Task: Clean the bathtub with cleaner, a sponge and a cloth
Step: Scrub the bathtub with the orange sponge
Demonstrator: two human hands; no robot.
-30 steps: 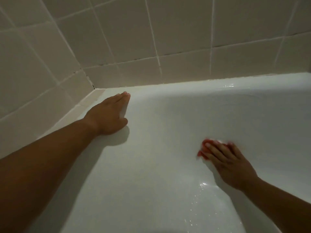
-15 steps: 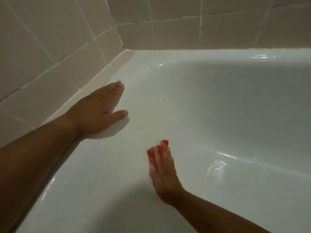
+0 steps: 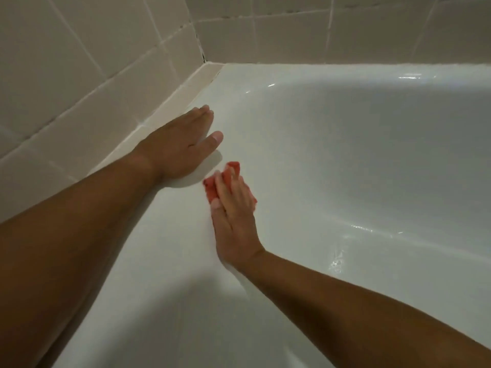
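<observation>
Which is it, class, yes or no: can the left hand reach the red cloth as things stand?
Probably yes: the left hand lies flat on the bathtub close beside the red cloth, bare surface between; but the right hand presses on most of it.

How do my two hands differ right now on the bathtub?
The left hand lies flat with nothing under it; the right hand presses a red cloth under its fingers. The left hand rests up at the bathtub's edge, beside the tiled wall; the right hand sits lower, on the sloping inner side. Both are palm down on the bathtub, close together, fingers pointing towards the far corner.
</observation>
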